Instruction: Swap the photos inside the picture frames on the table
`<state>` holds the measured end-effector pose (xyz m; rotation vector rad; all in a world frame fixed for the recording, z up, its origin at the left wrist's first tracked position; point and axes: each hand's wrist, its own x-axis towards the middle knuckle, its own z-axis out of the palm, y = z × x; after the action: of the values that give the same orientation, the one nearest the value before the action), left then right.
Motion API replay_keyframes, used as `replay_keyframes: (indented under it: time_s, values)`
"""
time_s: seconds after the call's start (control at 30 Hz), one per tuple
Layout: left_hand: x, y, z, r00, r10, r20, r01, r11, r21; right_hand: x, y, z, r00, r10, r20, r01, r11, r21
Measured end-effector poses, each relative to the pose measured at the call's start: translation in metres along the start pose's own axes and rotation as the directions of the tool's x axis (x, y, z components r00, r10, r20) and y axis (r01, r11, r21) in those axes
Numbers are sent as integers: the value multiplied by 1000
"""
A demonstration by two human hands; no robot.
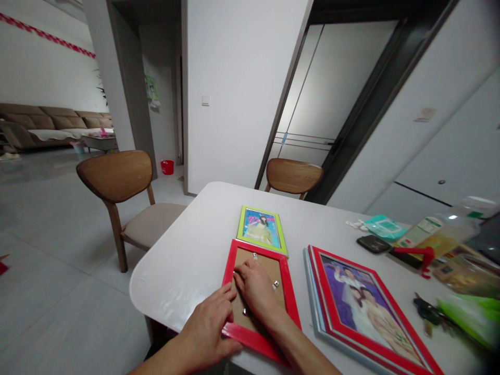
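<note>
A red picture frame lies face down on the white table, its brown backing board and several small metal clips showing. My left hand grips the frame's lower left corner, thumb at the near edge and fingers along the left side. My right hand rests over the backing, its fingers bent together at the left inner edge beside a small clip; whatever is under the fingertips is too small to make out. Touching the frame's far side is a green-framed picture. To the right, a red-framed photo tops a stack of frames.
Behind the table are two wooden chairs. On the right side are a dark phone-like object, a teal packet, a large bottle, a red-handled object, keys and a green bag.
</note>
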<state>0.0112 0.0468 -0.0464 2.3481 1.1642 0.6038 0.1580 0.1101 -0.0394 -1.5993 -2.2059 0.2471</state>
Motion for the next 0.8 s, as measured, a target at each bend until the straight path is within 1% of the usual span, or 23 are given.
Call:
replay_keyframes:
  time_s: [0.07,0.13,0.27,0.37,0.43,0.57,0.67,0.8]
  values:
    - [0,0,0,1000,-7,6,7,1000,5,5,2,3,1000,21,-15,-21,1000,-20]
    - [0,0,0,1000,-15,14,14,1000,8,8,9,1,999,39,-36,-41,998,-41]
    - [0,0,-1,1000,-16,26,17,1000,-12,12,32,-10,986,134,-102,-145,984,-103]
    - [0,-2,0,1000,-12,20,13,1000,-27,16,44,-12,976,189,-106,-203,970,-137]
    - [0,-3,1,1000,-10,15,11,999,-34,18,45,-9,974,204,-99,-217,965,-148]
    - [-2,-4,3,1000,-1,2,1,1000,-27,20,38,-9,974,212,-82,-222,963,-154]
    - [-2,-3,3,1000,5,-3,-5,1000,-23,7,33,-19,982,176,-66,-184,973,-138]
    - [-2,-1,1,1000,11,0,-11,1000,-29,-34,29,-31,991,136,-6,-136,985,-110]
